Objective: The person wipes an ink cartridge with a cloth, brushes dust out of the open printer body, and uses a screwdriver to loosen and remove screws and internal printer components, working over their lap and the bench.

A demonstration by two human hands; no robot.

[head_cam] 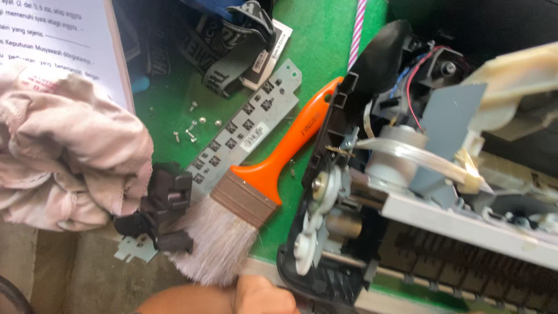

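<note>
The biggest thing in view was the opened printer (430,192), its black casing stripped so that grey frame, white gears (314,224), a pale cylindrical motor and red and blue wires all showed; it lay across the right half of the green mat (314,52). At the far left a crumpled pinkish cloth (64,151) was heaped over the corner of a printed paper sheet (58,35). Between cloth and printer lay a paintbrush (256,192) with an orange handle, brown ferrule and pale bristles, its handle tip touching the printer's black edge and its bristles fanned toward the lower edge of the mat. Under the brush ran a long grey metal plate (247,131) with rows of small dark cut-outs. Beside the bristles sat a small black plastic part (163,209), and near the top a black webbing strap (224,49) was bunched. A few tiny screws (192,131) lay loose on the mat, just left of the plate.

One hand (261,296) came in at the bottom edge, close beneath the bristles and just beside the printer's lower corner. Probably it was the person's left, though too little showed to be sure, and I could not tell whether it was gripping anything. The other hand was out of frame.
</note>
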